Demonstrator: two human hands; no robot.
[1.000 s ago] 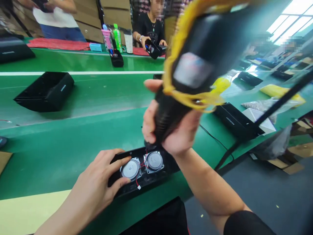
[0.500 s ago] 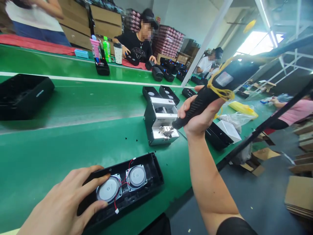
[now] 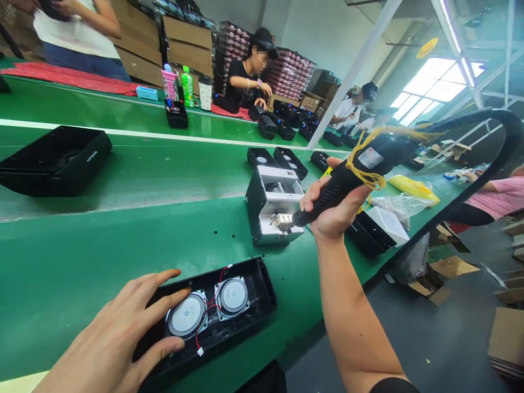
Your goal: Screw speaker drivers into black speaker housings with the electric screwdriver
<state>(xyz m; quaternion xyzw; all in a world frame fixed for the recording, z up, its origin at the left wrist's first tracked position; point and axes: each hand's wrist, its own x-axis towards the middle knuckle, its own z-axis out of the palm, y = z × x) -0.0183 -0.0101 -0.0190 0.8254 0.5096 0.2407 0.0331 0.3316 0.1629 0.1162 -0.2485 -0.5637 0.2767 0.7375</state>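
Note:
A black speaker housing (image 3: 262, 289) lies open side up on the green bench near me. In it sit two round speaker drivers, a left one (image 3: 186, 315) and a right one (image 3: 233, 296), with red wires and white plugs. My left hand (image 3: 118, 327) rests over the housing's left end, fingers spread, thumb and a finger on either side of the left driver. My right hand (image 3: 338, 210) is wrapped round a black electric screwdriver (image 3: 347, 174) with yellow cord tied on it. Its lower end points at the front outlet of a silver screw feeder (image 3: 278, 202); the bit's tip is hard to make out.
Another black housing (image 3: 57, 161) stands at left. More housings (image 3: 260, 157) sit behind the feeder, and one (image 3: 368, 234) lies right of my forearm beside a white box (image 3: 388, 224). The screwdriver's thick cable (image 3: 507, 125) loops rightward. Co-workers sit across the bench.
The view has shifted slightly, so the scene sits a little further right. My left index finger looks straighter. The screwdriver stays at the feeder. A co-worker across the bench has moved their hands.

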